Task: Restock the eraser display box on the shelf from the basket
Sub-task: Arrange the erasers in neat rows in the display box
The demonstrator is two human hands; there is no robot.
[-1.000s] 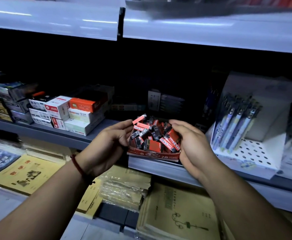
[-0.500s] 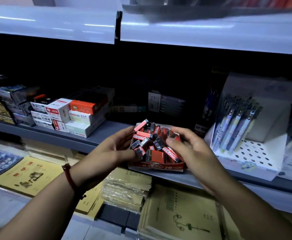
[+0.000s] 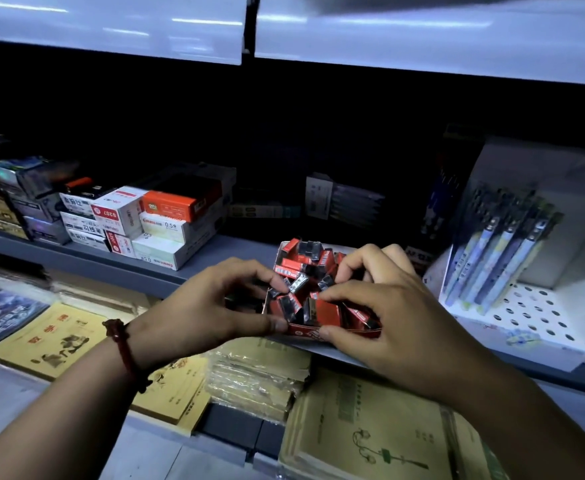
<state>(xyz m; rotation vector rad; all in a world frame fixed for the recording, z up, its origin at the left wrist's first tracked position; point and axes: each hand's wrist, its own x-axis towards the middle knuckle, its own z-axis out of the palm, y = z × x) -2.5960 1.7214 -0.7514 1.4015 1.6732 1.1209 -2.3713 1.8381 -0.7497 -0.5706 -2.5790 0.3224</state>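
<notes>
The red eraser display box [image 3: 346, 331] stands at the front edge of the grey shelf [image 3: 166, 277], heaped with several red-and-black wrapped erasers [image 3: 296, 265]. My left hand [image 3: 208, 306] grips the box's left front corner, thumb on the front wall and fingers over the erasers. My right hand [image 3: 384, 313] grips the right front part, thumb on the front wall, fingers curled over the pile. Whether a single eraser is pinched I cannot tell. The basket is out of view.
Stacked white and orange boxes [image 3: 166, 216] sit on the shelf to the left. A white perforated pen display [image 3: 526, 271] stands right of the eraser box. Yellow exercise books [image 3: 260, 375] lie on the lower shelf beneath. A white shelf [image 3: 422, 32] overhangs above.
Both hands closed in from the box's sides onto its front corners, with fingers now over the erasers. The box sits a little nearer the shelf's front edge.
</notes>
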